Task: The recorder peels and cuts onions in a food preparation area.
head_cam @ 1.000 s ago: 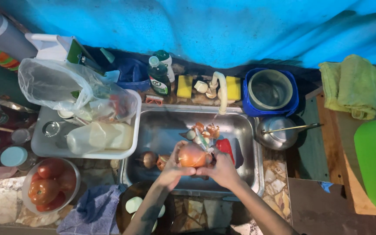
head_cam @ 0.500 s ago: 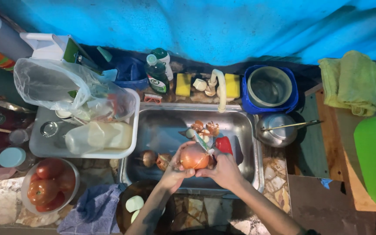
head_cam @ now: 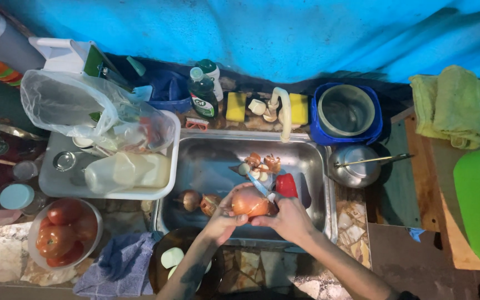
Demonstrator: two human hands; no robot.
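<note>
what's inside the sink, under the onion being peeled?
In the sink: onion held in left hand and right hand, knife, peel scraps, two more onions, something red. Basin floor beneath the hands is hidden.

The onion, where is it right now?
In the head view, the onion sits between the left hand and right hand, over the front of the metal sink, beside a knife.

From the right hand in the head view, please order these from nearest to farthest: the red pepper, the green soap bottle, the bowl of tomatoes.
From the right hand:
1. Red pepper, in the sink just above it.
2. Green soap bottle, behind the sink, up left.
3. Bowl of tomatoes, far left on the counter.
</note>
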